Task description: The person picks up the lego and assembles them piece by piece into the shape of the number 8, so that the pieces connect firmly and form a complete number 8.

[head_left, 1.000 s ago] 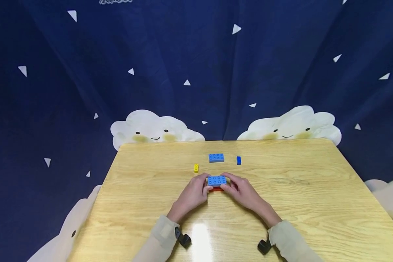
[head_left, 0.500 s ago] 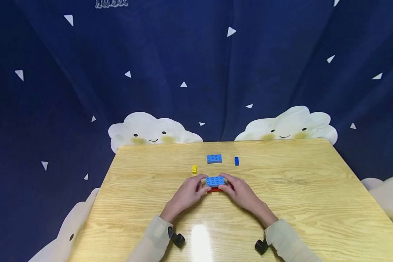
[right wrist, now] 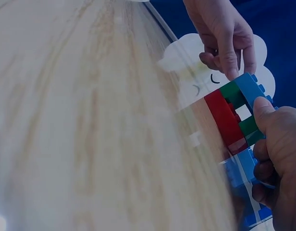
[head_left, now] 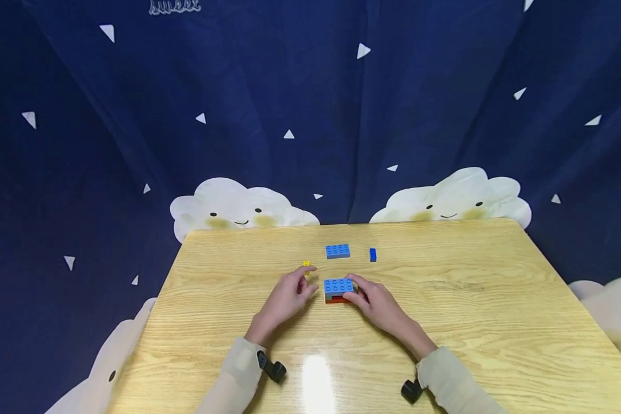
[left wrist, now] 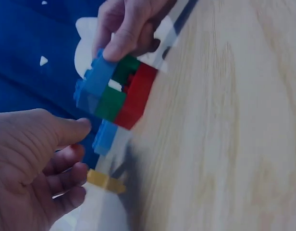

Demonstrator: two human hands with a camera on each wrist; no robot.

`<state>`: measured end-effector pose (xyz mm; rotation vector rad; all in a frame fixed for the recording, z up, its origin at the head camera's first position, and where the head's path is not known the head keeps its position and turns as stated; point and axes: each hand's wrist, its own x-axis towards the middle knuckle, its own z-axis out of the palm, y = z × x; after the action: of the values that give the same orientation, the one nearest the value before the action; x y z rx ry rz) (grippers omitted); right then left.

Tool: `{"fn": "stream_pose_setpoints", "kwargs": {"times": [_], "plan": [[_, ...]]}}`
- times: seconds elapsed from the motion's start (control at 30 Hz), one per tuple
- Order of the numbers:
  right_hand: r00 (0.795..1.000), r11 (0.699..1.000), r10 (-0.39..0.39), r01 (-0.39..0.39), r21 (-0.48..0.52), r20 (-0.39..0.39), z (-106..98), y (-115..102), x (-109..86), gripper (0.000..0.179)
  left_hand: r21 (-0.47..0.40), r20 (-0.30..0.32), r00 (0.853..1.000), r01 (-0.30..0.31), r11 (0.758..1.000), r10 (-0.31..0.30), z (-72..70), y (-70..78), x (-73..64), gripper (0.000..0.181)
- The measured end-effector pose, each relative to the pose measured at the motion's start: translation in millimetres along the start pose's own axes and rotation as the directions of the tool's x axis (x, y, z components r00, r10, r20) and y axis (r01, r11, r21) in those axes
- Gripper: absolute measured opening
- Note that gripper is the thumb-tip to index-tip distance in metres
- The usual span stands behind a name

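Observation:
On the table stands a stack of toy bricks. Its red brick (left wrist: 137, 96) is lowest, two green bricks (left wrist: 110, 103) sit apart above it, and a blue eight-stud brick (head_left: 338, 286) spans the top. A gap shows between the green ones. My right hand (head_left: 384, 310) holds the stack's right end, thumb at the front and fingers behind. To the left, my left hand (head_left: 284, 298) is off the stack with thumb and fingers spread and nothing between them. Its fingertips overlap a small yellow brick (head_left: 306, 264) in the head view.
Behind the stack lie a second blue eight-stud brick (head_left: 337, 251) and a small dark blue brick (head_left: 373, 255). The wooden table (head_left: 486, 322) ends at a dark blue curtain (head_left: 238, 86) with white clouds.
My left hand has let go of the stack's left end and moved left, toward the yellow brick. The right hand keeps its hold, and the stack stays in place.

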<state>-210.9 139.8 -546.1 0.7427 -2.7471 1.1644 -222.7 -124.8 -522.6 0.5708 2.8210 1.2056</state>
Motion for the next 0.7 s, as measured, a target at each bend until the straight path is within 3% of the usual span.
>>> {"fn": "stream_pose_setpoints", "kwargs": {"times": [0.1, 0.27, 0.4, 0.7], "plan": [[1.000, 1.000, -0.017, 0.017, 0.006, -0.007, 2.0, 2.5, 0.5, 0.039, 0.011, -0.063, 0.998, 0.020, 1.000, -0.019, 0.3, -8.0, 3.7, 0.046], [0.999, 0.999, -0.041, 0.042, 0.019, -0.020, 4.8, 6.6, 0.4, 0.042, 0.051, -0.106, 0.993, 0.055, 0.997, -0.050, 0.8, -18.2, 8.9, 0.048], [0.999, 0.999, -0.043, 0.043, 0.019, -0.026, 5.2, 7.5, -0.1, 0.042, 0.089, -0.114, 0.993, 0.047, 0.995, -0.036, 1.1, -23.7, 14.2, 0.049], [0.999, 0.999, -0.038, 0.039, 0.021, -0.014, 3.9, 6.8, -0.5, 0.039, 0.131, -0.083, 0.994, 0.078, 0.988, -0.067, 3.4, -30.6, 25.0, 0.050]]}}
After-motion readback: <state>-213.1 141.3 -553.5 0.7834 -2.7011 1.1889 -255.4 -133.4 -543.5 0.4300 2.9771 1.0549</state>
